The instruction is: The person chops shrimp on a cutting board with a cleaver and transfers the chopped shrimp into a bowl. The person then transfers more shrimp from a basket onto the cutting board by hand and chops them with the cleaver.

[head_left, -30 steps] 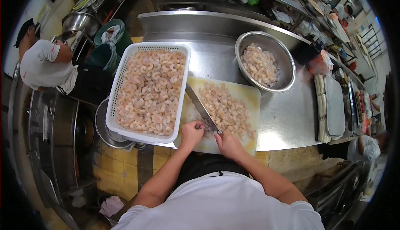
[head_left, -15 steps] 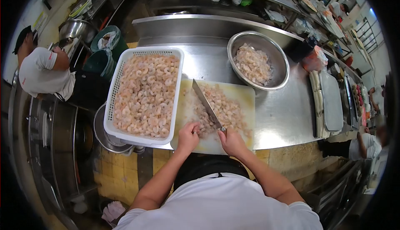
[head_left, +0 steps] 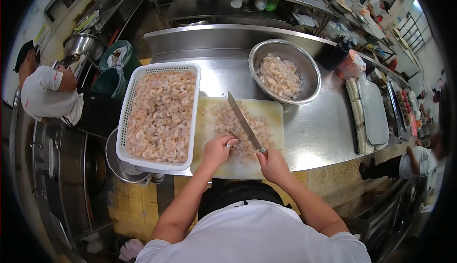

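Note:
My right hand (head_left: 275,165) grips the handle of a kitchen knife (head_left: 245,122). Its long blade slants up and left over chopped shrimp (head_left: 257,129) heaped on a white cutting board (head_left: 209,108). Close to the left edge of that heap is my left hand (head_left: 218,149), a ring on one finger, its fingers curled in; what they pinch, if anything, is hidden. Whole peeled shrimp (head_left: 159,115) fill a white perforated basket (head_left: 196,96) left of the board. Behind the board to the right, a steel bowl (head_left: 312,67) contains more shrimp pieces (head_left: 278,77).
Everything stands on a steel table (head_left: 323,129) with a raised back edge (head_left: 200,36). Grey trays or lids (head_left: 373,113) lie at its right end. A metal pot (head_left: 119,163) sits below the basket. One person (head_left: 50,91) works at the left; others are farther right.
The camera view has shifted, so the table's contents appear farther left. Relative to the board, the knife and both hands have moved right; the left hand is now nearer the chopped shrimp.

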The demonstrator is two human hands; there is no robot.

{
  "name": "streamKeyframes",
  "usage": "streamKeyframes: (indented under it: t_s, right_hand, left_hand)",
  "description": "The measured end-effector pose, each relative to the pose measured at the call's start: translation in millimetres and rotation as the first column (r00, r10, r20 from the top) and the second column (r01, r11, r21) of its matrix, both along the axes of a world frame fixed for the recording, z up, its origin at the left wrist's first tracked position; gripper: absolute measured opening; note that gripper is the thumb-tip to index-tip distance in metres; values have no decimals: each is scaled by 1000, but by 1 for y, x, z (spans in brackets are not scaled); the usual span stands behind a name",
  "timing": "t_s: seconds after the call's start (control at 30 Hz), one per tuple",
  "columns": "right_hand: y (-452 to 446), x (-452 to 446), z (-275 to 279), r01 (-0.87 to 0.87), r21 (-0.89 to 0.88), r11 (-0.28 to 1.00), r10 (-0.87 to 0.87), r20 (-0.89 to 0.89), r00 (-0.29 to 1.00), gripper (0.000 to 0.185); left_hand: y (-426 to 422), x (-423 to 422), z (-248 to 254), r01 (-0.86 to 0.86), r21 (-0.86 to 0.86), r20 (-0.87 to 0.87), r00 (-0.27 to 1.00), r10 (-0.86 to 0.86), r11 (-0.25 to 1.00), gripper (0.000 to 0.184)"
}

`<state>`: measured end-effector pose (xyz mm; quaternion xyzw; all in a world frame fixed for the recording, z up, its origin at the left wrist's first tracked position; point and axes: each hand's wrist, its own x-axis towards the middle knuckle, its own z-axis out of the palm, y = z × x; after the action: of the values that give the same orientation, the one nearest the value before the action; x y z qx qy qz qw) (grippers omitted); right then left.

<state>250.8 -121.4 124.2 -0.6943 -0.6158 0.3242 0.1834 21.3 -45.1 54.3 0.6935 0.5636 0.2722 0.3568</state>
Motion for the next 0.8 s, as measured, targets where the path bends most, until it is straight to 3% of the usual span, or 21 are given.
streamKeyframes:
  t_s: [0.07, 0.17, 0.3, 0.47, 0.67, 0.77, 0.8]
  right_hand:
    - [-11, 3, -40, -20, 27, 999, 19, 27, 999, 41]
    - [-12, 2, -42, -6, 15, 1000, 6, 43, 999, 41]
    - [-13, -8, 13, 17, -8, 1000, -18, -56, 998, 41]
    - [-13, -19, -57, -24, 42, 999, 25, -4, 1000, 43]
    - [-10, -13, -21, 17, -21, 1000, -19, -76, 997, 43]
    - [-19, -14, 6, 49, -65, 997, -55, -87, 995, 42]
    - [-21, -14, 13, 60, -82, 995, -67, -83, 994, 41]
  left_hand:
    - [1, -5, -5, -38, -19, 120, 992, 40, 999, 30]
    - [6, -9, -9, -248, 13, 36, 968, 248, 969, 29]
    - [6, -19, -7, -313, 76, 45, 950, 310, 947, 26]
    - [-5, -22, -22, -352, 84, 75, 935, 346, 932, 28]
    - [-8, -11, -28, -256, 38, 99, 963, 252, 966, 28]
    - [-1, -1, -12, -92, 211, -36, 994, 101, 973, 23]
    - [1, 1, -15, -65, 196, -83, 993, 83, 979, 21]
